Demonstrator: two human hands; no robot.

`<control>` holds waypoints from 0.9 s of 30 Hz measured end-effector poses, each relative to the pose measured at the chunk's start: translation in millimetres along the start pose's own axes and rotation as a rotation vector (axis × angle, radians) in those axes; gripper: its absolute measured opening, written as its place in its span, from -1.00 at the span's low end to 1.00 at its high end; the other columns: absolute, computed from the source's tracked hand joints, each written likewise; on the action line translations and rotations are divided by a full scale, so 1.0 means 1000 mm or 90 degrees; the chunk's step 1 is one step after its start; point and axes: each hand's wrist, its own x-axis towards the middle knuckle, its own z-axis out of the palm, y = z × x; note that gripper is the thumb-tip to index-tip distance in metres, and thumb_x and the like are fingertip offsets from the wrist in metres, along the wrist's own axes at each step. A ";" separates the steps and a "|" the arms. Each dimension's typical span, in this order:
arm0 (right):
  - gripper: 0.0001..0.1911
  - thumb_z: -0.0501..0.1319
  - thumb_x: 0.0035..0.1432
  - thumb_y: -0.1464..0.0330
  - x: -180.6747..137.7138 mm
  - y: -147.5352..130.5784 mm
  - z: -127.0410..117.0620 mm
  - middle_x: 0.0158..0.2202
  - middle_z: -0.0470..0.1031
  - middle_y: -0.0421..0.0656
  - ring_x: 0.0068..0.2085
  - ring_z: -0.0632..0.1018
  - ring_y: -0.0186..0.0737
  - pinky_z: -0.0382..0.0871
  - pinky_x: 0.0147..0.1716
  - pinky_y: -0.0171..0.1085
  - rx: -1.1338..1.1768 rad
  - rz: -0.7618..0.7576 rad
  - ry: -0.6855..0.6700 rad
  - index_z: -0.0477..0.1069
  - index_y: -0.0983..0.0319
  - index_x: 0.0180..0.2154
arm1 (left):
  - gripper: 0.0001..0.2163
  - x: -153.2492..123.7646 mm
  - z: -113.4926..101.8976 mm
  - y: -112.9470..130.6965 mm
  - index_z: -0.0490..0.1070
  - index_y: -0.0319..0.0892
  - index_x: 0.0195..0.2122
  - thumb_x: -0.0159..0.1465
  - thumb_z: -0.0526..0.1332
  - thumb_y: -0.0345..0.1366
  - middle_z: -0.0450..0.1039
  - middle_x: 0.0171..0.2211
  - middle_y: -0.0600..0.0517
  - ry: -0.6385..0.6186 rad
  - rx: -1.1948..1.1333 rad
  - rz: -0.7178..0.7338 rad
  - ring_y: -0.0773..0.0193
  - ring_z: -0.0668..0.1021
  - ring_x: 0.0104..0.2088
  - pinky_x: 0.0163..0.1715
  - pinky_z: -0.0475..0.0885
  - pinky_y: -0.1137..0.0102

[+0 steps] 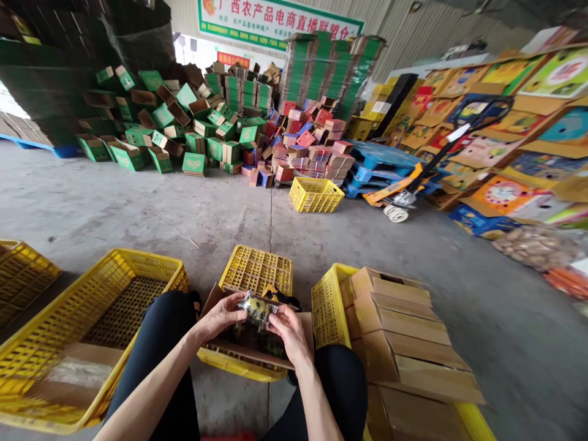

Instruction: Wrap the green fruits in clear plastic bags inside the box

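Note:
A small clear-plastic packet (258, 309), yellowish-green with dark spots, is stretched between my two hands; what is inside is too small to name. My left hand (225, 315) pinches its left end, and my right hand (288, 332) grips the right end. Below them is an open cardboard box (305, 324) between my knees, with dark, shiny contents partly hidden by the hands. The box rests on an upturned yellow crate (255, 269). Just behind the packet lies a black and orange tool (287, 299), perhaps a tape dispenser, partly covered.
On my left stands a yellow crate (156, 264) with a closed carton (76, 373) inside. A crate (328, 309) on my right holds several folded cartons (408, 331). Farther off are another yellow crate (316, 195), a pallet jack (408, 190), blue pallets (381, 156) and heaped green boxes (193, 163).

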 end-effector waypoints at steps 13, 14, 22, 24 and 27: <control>-0.54 0.62 -0.10 -0.04 -0.002 -0.009 -0.001 0.02 0.73 -0.07 0.12 0.66 0.22 0.49 0.16 0.06 -0.093 -0.069 -0.022 0.54 0.11 -0.40 | -0.55 -0.004 0.001 0.005 0.68 -0.08 0.03 0.13 0.65 -0.13 0.68 0.06 -0.09 -0.021 0.007 -0.012 0.02 0.64 0.11 0.17 0.49 0.23; -0.54 0.62 -0.09 -0.04 -0.003 -0.010 0.000 0.03 0.72 -0.07 0.12 0.66 0.22 0.49 0.15 0.05 -0.097 -0.069 -0.024 0.55 0.10 -0.38 | -0.55 -0.004 0.001 0.005 0.68 -0.08 0.03 0.13 0.65 -0.13 0.68 0.06 -0.09 -0.017 0.009 -0.014 0.01 0.65 0.11 0.16 0.50 0.23; -0.57 0.59 -0.01 -0.06 -0.006 -0.013 0.004 -0.10 0.72 -0.14 -0.03 0.69 0.11 0.53 0.07 -0.02 -0.140 -0.066 -0.028 0.60 0.08 -0.32 | -0.49 -0.004 -0.001 0.003 0.67 -0.08 0.05 0.08 0.66 -0.11 0.69 0.03 -0.09 0.021 0.016 -0.017 0.00 0.68 0.06 0.11 0.52 0.22; -0.56 0.58 -0.01 -0.08 -0.006 -0.013 0.004 -0.07 0.73 -0.12 -0.02 0.69 0.12 0.53 0.07 -0.02 -0.146 -0.077 -0.023 0.58 0.09 -0.36 | -0.48 -0.004 0.000 0.002 0.67 -0.10 0.05 0.08 0.66 -0.11 0.70 0.02 -0.09 0.021 0.019 -0.013 0.00 0.68 0.04 0.10 0.52 0.23; -0.55 0.58 -0.01 -0.09 -0.005 -0.011 0.002 -0.01 0.73 -0.09 0.02 0.69 0.16 0.54 0.08 0.01 -0.148 -0.095 -0.013 0.57 0.09 -0.39 | -0.49 -0.005 0.004 0.003 0.67 -0.12 0.03 0.07 0.67 -0.10 0.69 0.02 -0.10 0.017 0.031 -0.009 0.01 0.68 0.02 0.08 0.53 0.25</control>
